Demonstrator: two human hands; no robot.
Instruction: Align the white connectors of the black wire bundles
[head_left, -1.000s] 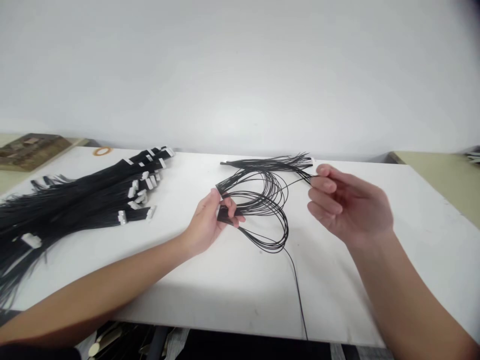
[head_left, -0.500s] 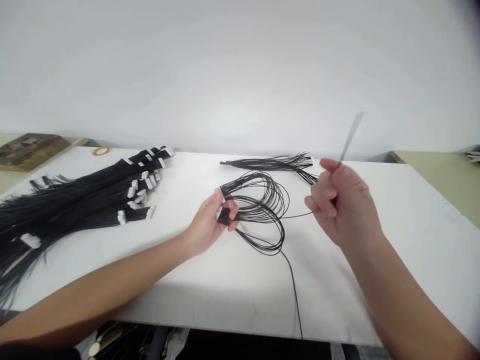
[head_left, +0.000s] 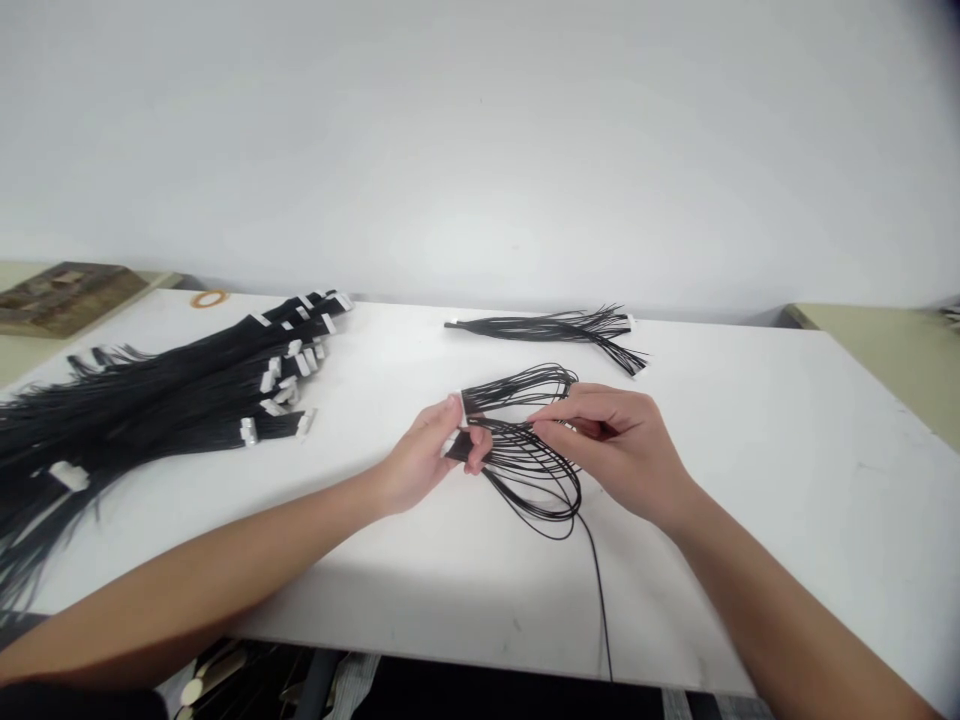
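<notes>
My left hand [head_left: 427, 450] grips the white connector ends of a black wire harness [head_left: 529, 470], one connector [head_left: 463, 408] at the thumb tip and another lower by the curled fingers. From these the thin wires fan out and loop back to the right, held above the table. My right hand [head_left: 611, 440] pinches with thumb and forefinger at a wire near the upper connector, its other fingers curled in. One loose wire [head_left: 600, 590] trails down from the loops to the table's front edge.
Several black wire bundles with white connectors [head_left: 187, 400] cover the table's left side. Another wire bundle [head_left: 532, 327] lies behind my hands. An orange tape ring [head_left: 209, 299] rests at the back left, near a brown block [head_left: 67, 298]. A white wall [head_left: 480, 150] rises behind the white table [head_left: 810, 480].
My right hand has come down and left to the harness, its thumb and forefinger now at a wire by the connector. My left hand has shifted slightly right, still holding the harness.
</notes>
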